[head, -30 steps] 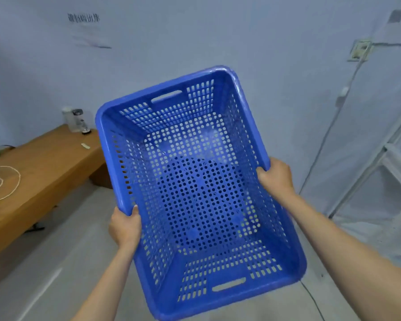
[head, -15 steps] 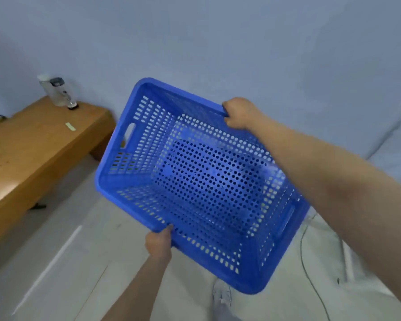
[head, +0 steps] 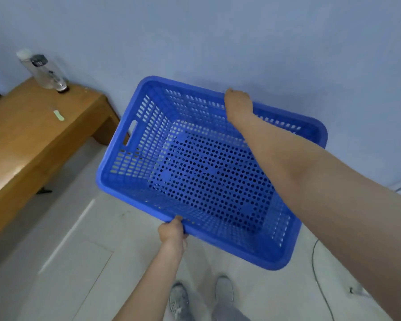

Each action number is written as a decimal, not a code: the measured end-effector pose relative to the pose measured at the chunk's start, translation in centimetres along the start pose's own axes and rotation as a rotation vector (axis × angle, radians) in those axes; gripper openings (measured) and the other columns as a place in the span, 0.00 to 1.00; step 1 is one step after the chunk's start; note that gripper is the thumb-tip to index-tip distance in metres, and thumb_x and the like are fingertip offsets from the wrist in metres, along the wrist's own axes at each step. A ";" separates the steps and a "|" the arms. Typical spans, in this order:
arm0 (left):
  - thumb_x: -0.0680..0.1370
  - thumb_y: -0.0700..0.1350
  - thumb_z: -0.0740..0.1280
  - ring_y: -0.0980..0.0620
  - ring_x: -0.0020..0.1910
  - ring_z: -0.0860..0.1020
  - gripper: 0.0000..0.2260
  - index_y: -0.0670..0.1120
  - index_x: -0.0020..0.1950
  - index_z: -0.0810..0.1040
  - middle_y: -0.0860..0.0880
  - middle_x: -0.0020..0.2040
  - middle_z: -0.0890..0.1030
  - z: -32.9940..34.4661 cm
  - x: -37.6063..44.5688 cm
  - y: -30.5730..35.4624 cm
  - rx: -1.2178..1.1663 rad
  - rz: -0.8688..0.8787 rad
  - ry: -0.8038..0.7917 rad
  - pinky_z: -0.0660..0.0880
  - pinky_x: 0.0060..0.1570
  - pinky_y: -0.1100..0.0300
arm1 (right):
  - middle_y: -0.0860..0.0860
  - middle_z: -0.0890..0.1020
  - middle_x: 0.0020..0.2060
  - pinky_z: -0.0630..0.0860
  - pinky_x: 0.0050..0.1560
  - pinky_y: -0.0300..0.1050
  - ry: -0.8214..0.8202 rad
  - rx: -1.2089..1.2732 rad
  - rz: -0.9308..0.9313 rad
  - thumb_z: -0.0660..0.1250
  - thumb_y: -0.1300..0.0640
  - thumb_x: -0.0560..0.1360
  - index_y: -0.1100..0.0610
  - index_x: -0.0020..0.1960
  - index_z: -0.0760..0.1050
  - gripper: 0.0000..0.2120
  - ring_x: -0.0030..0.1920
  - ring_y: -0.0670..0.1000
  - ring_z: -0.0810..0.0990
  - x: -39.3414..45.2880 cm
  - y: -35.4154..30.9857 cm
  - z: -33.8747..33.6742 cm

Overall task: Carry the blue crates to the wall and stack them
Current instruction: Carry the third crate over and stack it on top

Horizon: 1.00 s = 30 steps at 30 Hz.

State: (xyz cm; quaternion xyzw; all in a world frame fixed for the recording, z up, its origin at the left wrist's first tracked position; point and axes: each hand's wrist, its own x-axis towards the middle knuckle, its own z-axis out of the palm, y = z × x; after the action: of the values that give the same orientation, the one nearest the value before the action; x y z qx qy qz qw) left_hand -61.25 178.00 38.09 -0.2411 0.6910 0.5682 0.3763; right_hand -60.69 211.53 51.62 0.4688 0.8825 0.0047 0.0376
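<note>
One empty blue perforated crate (head: 195, 179) hangs low over the pale floor, close to the wall (head: 241, 42), its long side turned toward the wall. My left hand (head: 173, 231) grips the near long rim. My right hand (head: 237, 105) grips the far long rim, with my forearm reaching across the crate's open top. The crate tilts slightly toward me. I cannot tell whether its base touches the floor. No other crate is in view.
A low wooden bench (head: 33, 140) stands at the left against the wall, with two bottles (head: 44, 70) and a small pale strip (head: 58, 115) on it. My shoes (head: 202, 295) are just below the crate. A thin cable (head: 317, 274) runs along the floor at the right.
The crate has turned from end-on to sideways and come down toward the floor by the wall. Both hands kept their grip, and the view has tipped downward.
</note>
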 end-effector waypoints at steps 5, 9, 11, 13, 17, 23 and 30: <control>0.80 0.37 0.66 0.45 0.35 0.76 0.15 0.37 0.66 0.72 0.42 0.39 0.76 5.2 0.4 2.5 0.073 -0.030 -0.068 0.79 0.43 0.47 | 0.63 0.63 0.74 0.54 0.76 0.62 -0.131 0.009 0.064 0.65 0.61 0.77 0.60 0.80 0.49 0.37 0.71 0.64 0.66 1.2 0.8 2.4; 0.81 0.39 0.65 0.45 0.35 0.73 0.20 0.38 0.73 0.68 0.41 0.40 0.73 8.7 -0.1 4.5 0.194 -0.018 -0.105 0.79 0.41 0.43 | 0.62 0.62 0.75 0.46 0.77 0.64 -0.067 0.107 0.163 0.62 0.57 0.79 0.58 0.79 0.52 0.32 0.72 0.63 0.65 -2.5 3.1 3.2; 0.82 0.40 0.65 0.44 0.35 0.74 0.19 0.37 0.72 0.69 0.40 0.41 0.74 8.7 -0.2 4.3 0.246 -0.010 -0.107 0.80 0.41 0.44 | 0.63 0.63 0.73 0.46 0.77 0.64 -0.030 0.146 0.252 0.62 0.56 0.78 0.59 0.78 0.55 0.31 0.72 0.64 0.65 -6.0 4.8 3.8; 0.81 0.40 0.65 0.40 0.40 0.79 0.17 0.36 0.69 0.71 0.39 0.44 0.76 8.1 0.0 4.6 0.256 -0.018 -0.170 0.81 0.47 0.43 | 0.64 0.62 0.73 0.49 0.77 0.64 -0.052 0.188 0.372 0.63 0.55 0.78 0.60 0.78 0.54 0.32 0.72 0.64 0.65 -9.8 6.5 4.9; 0.81 0.38 0.65 0.36 0.53 0.79 0.17 0.38 0.70 0.70 0.35 0.58 0.78 7.3 0.2 5.9 0.257 -0.124 -0.315 0.79 0.53 0.39 | 0.64 0.63 0.71 0.57 0.74 0.63 -0.114 0.264 0.615 0.64 0.56 0.76 0.60 0.77 0.55 0.33 0.70 0.64 0.66 -16.8 8.1 6.7; 0.83 0.49 0.63 0.37 0.47 0.82 0.11 0.41 0.57 0.72 0.36 0.53 0.81 4.0 0.3 7.6 0.841 -0.001 -0.585 0.81 0.40 0.43 | 0.63 0.66 0.66 0.68 0.66 0.60 -0.040 0.445 0.847 0.63 0.56 0.76 0.62 0.73 0.60 0.28 0.65 0.65 0.70 -24.4 7.1 6.3; 0.83 0.44 0.59 0.47 0.25 0.65 0.15 0.44 0.35 0.67 0.43 0.27 0.69 4.6 0.9 14.2 1.321 1.017 -0.517 0.68 0.28 0.55 | 0.65 0.65 0.67 0.70 0.66 0.58 -0.046 0.566 0.978 0.61 0.57 0.77 0.63 0.73 0.59 0.26 0.66 0.66 0.69 -28.2 5.5 6.2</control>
State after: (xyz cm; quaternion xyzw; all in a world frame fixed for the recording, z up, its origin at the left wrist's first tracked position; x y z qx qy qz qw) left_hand -71.48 185.89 45.59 0.5005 0.7958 0.1873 0.2850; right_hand -39.99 191.07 47.39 0.8148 0.5285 -0.2255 -0.0770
